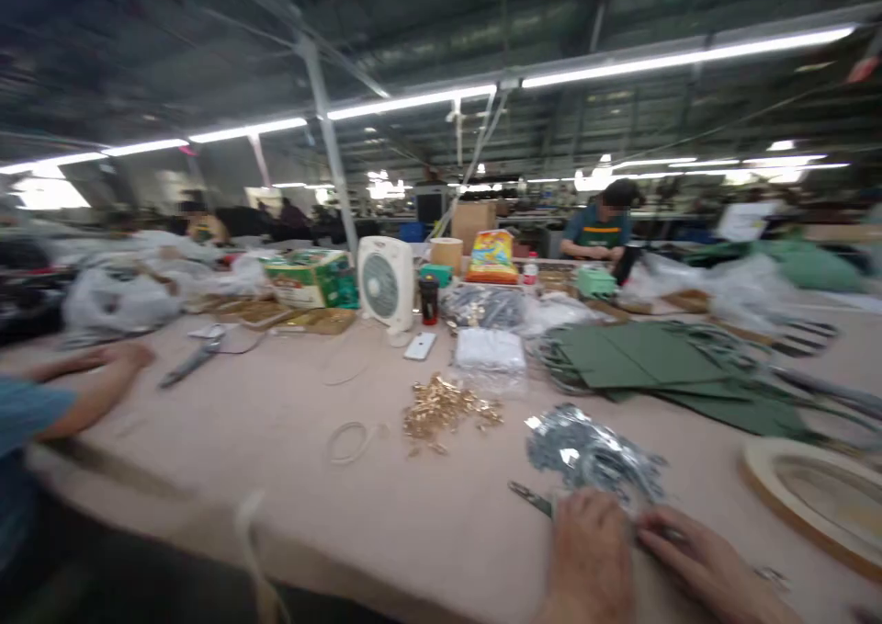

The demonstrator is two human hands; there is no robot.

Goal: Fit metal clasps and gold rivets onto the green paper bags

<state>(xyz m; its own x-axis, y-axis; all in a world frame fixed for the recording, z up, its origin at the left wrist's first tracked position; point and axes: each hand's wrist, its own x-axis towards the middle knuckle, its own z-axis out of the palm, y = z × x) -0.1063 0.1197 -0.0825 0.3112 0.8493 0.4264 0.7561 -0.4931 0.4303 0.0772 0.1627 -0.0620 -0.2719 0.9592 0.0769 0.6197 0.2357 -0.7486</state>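
My left hand (591,560) lies palm down on the pinkish table (289,440) at the bottom edge, fingers flat, touching the near side of a pile of silvery plastic packets (593,454). Small snips (530,498) lie just to its left. My right hand (709,564) reaches leftward beside it. Its fingers are held together, and their tips rest on a thin dark piece that I cannot make out. The picture is blurred by motion.
A heap of small gold metal parts (447,408) and a white loop (348,442) lie mid-table. Green flat bags (640,357) are stacked at the right, by a wooden oval rim (813,495). A small fan (386,284) and a phone (420,346) sit farther back. A co-worker's arm (89,385) rests at the left, and another person (599,229) works beyond.
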